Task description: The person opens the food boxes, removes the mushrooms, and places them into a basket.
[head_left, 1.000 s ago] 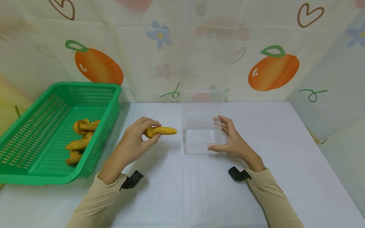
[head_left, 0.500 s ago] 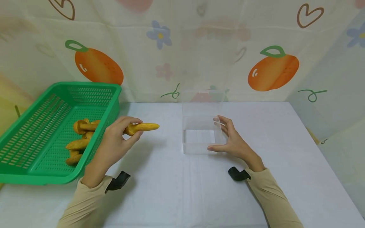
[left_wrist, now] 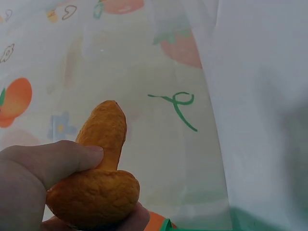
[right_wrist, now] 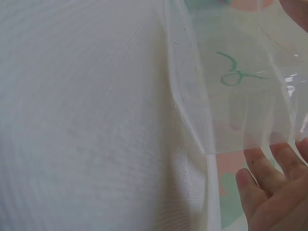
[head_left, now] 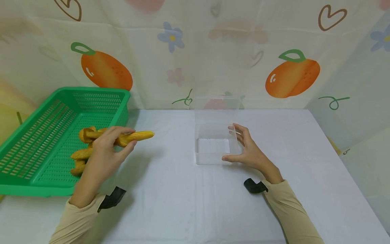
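My left hand (head_left: 105, 154) pinches a yellow-brown mushroom (head_left: 141, 136) by its thick end, and the slim end points right. In the left wrist view the mushroom (left_wrist: 98, 185) shows a rounded cap and a stem, with the thumb across it. Several more mushrooms (head_left: 81, 154) lie in the green basket (head_left: 27, 190), partly hidden behind that hand. On the table, a clear plastic box (head_left: 210, 159) stands with its lid (head_left: 217, 110) raised at the back. My right hand (head_left: 251, 152) holds the box by its right side, thumb at the front corner and fingers at the back.
The green basket takes up the left end of the white-covered table (head_left: 182, 203). A patterned curtain (head_left: 195, 51) hangs directly behind the table. A dark strap piece (head_left: 112, 198) sits at the left cuff and another (head_left: 255, 186) at the right cuff.
My left hand has moved left with the mushroom, away from the box and in front of the basket's right wall. The right hand and the box have stayed put.
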A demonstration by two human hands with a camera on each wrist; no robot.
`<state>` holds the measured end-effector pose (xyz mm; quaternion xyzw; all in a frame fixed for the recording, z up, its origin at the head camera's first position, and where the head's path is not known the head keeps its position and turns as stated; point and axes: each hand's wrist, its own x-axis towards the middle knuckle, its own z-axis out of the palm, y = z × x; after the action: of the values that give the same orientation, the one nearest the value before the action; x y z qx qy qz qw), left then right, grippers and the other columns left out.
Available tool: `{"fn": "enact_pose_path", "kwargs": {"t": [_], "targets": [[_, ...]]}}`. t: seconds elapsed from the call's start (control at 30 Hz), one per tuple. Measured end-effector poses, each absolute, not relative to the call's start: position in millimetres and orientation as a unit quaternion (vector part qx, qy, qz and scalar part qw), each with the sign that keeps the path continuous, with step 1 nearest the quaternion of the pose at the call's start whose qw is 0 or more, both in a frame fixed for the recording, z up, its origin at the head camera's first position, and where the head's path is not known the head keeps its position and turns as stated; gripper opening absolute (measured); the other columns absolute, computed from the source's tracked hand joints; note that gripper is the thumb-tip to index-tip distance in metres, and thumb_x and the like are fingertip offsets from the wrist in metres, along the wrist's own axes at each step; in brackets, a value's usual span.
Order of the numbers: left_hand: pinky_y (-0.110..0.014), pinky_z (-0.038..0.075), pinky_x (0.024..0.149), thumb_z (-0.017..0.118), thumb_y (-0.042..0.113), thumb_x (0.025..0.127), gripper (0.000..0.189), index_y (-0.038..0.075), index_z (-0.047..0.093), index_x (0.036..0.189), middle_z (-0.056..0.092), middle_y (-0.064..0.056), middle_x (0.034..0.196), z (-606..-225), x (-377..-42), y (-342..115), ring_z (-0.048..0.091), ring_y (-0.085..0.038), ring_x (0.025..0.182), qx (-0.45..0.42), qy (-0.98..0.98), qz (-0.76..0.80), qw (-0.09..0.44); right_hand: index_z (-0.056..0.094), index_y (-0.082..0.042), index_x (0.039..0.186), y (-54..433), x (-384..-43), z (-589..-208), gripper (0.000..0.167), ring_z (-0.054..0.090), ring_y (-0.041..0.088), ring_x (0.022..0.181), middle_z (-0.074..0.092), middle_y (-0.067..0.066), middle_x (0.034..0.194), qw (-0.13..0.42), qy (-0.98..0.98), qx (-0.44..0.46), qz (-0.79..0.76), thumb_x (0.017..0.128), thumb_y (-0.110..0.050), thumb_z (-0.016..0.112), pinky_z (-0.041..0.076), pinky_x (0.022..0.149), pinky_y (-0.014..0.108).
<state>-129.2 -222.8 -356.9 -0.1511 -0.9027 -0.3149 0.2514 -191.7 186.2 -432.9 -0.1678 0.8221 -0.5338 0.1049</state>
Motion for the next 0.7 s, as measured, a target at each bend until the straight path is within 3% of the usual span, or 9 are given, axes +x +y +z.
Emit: {"fn": "enact_pose_path", "kwargs": {"t": [0.23, 0.43, 0.7], "targets": [[0.003, 0.039, 0.073, 0.077, -0.009, 0.078, 0.037, 0.002, 0.069, 0.113, 0.065, -0.015, 0.104, -353.3, -119.6, -242.3, 0.046, 0.009, 0.086, -0.133, -0.900, -0.321, 0.264, 0.011, -0.021, 0.156, 186.6, -191.0, -434.4, 0.115, 0.020, 0.036, 0.152, 0.022, 0.002, 0.162, 0.106, 0.823, -0.166, -0.533, 0.073, -0.024, 0.090, 0.021, 0.120, 0.062], [0.003, 0.038, 0.072, 0.077, -0.008, 0.079, 0.036, 0.001, 0.069, 0.113, 0.064, -0.014, 0.100, -350.8, -115.7, -256.1, 0.043, 0.007, 0.084, -0.115, -0.901, -0.312, 0.278, 0.012, -0.022, 0.156, 186.4, -191.7, -433.5, 0.114, 0.020, 0.036, 0.151, 0.023, 0.001, 0.161, 0.105, 0.822, -0.167, -0.535, 0.073, -0.023, 0.090, 0.021, 0.120, 0.062], [0.004, 0.038, 0.069, 0.076, -0.012, 0.076, 0.035, -0.004, 0.069, 0.110, 0.064, -0.016, 0.102, -353.4, -115.2, -269.4, 0.045, 0.015, 0.082, -0.106, -0.891, -0.307, 0.316, 0.011, -0.020, 0.156, 186.6, -190.9, -433.4, 0.115, 0.020, 0.037, 0.152, 0.023, 0.002, 0.162, 0.108, 0.823, -0.161, -0.533, 0.072, -0.024, 0.090, 0.021, 0.120, 0.061]]}}
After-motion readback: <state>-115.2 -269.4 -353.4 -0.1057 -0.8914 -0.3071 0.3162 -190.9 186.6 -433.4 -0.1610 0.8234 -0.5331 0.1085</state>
